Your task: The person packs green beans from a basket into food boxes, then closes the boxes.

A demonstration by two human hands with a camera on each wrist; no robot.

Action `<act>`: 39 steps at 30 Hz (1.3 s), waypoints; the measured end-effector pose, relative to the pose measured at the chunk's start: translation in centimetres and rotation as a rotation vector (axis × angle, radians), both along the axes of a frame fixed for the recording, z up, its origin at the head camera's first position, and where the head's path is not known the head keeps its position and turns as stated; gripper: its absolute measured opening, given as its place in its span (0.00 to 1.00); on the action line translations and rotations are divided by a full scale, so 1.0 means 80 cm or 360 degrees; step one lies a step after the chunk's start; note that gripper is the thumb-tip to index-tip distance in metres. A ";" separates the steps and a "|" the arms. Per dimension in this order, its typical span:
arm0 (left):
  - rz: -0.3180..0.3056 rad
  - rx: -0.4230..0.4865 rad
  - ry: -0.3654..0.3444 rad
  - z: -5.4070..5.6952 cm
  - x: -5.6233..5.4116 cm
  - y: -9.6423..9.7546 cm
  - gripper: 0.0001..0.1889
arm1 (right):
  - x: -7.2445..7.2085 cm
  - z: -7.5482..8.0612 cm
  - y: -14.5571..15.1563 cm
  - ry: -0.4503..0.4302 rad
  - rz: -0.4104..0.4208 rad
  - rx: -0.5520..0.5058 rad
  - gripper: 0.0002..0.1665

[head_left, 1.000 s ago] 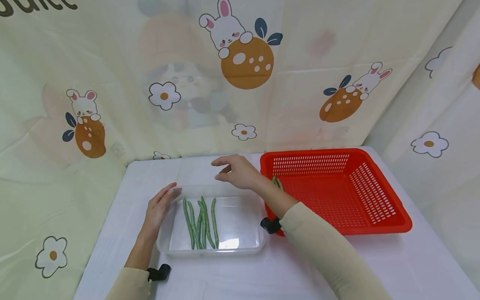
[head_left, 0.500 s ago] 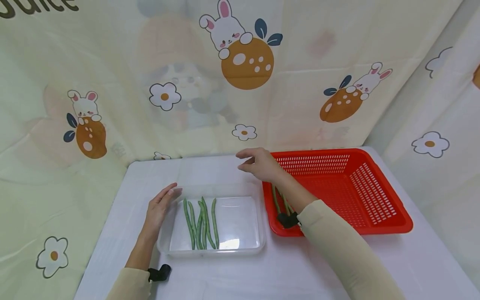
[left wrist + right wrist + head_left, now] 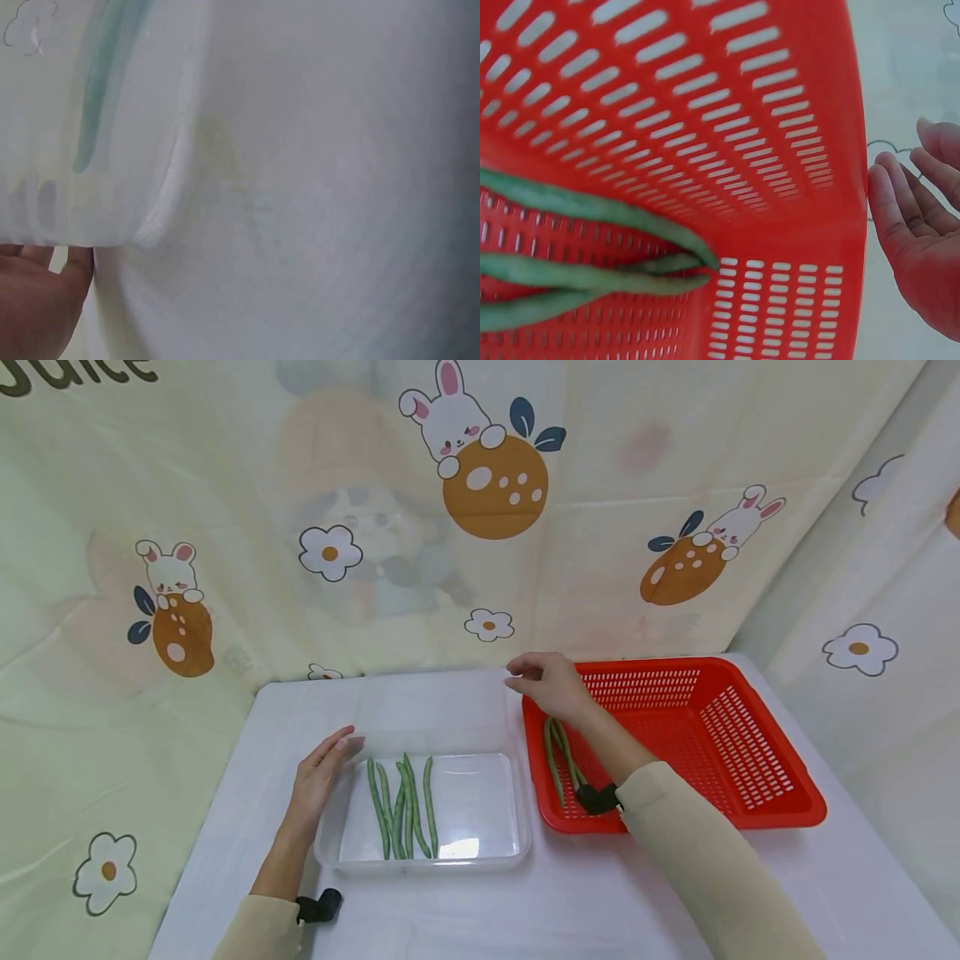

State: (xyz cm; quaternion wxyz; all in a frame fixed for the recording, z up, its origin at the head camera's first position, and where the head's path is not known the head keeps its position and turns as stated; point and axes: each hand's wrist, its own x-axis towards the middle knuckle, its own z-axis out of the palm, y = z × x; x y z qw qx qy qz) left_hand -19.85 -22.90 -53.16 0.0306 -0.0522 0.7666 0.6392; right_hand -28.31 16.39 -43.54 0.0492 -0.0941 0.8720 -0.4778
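Several green beans (image 3: pixel 431 806) lie lengthwise in a clear plastic box (image 3: pixel 480 810). My left hand (image 3: pixel 318 772) rests against the box's left wall near its back corner, fingers mostly straight. The left wrist view shows these fingers (image 3: pixel 79 262) at the box's outer side. Over the back left corner of a red slotted basket (image 3: pixel 802 785) is my right hand (image 3: pixel 555 685), fingers loosely bent and holding nothing. A few more green beans (image 3: pixel 592 277) lie on the basket floor along its left side, partly hidden by my right forearm in the head view.
Box and basket stand side by side on a white-covered table (image 3: pixel 450 918). Behind them hangs a printed curtain (image 3: pixel 570 593) with rabbits and flowers. A black wrist camera (image 3: pixel 597 799) sits on my right wrist, above the basket.
My right hand has moved right, from behind the box to the basket's back left corner, uncovering more of the beans there. My left hand and the box stay put.
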 end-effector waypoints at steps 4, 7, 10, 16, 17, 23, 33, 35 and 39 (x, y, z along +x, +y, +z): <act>-0.0004 -0.0008 0.0009 0.001 0.000 0.001 0.28 | 0.001 -0.001 0.009 -0.0037 -0.0051 -0.0020 0.12; 0.0000 -0.0008 0.0011 0.001 0.001 0.001 0.28 | 0.001 -0.002 0.015 -0.0059 -0.0077 -0.0018 0.10; 0.0001 -0.0010 0.0006 0.002 0.002 0.002 0.28 | 0.002 -0.005 0.022 -0.0093 -0.0096 0.0024 0.11; 0.0001 -0.0014 0.0004 0.002 0.002 0.002 0.28 | 0.004 -0.011 0.036 -0.0298 -0.0040 0.0201 0.22; 0.0001 -0.0014 0.0005 0.002 0.002 0.002 0.28 | 0.004 -0.012 0.038 -0.0331 -0.0021 0.0235 0.26; 0.0001 -0.0029 -0.0001 0.002 0.002 0.002 0.28 | 0.007 -0.020 0.053 -0.0542 0.0053 0.0394 0.47; -0.0003 -0.0030 0.0022 0.002 0.002 0.002 0.28 | 0.006 -0.038 0.066 -0.0723 0.0073 0.0555 0.51; -0.0003 -0.0028 0.0023 0.002 0.002 0.003 0.28 | 0.006 -0.040 0.067 -0.0724 0.0092 0.0568 0.48; -0.0002 -0.0026 0.0023 0.002 0.002 0.002 0.28 | 0.006 -0.042 0.067 -0.0714 0.0120 0.0570 0.45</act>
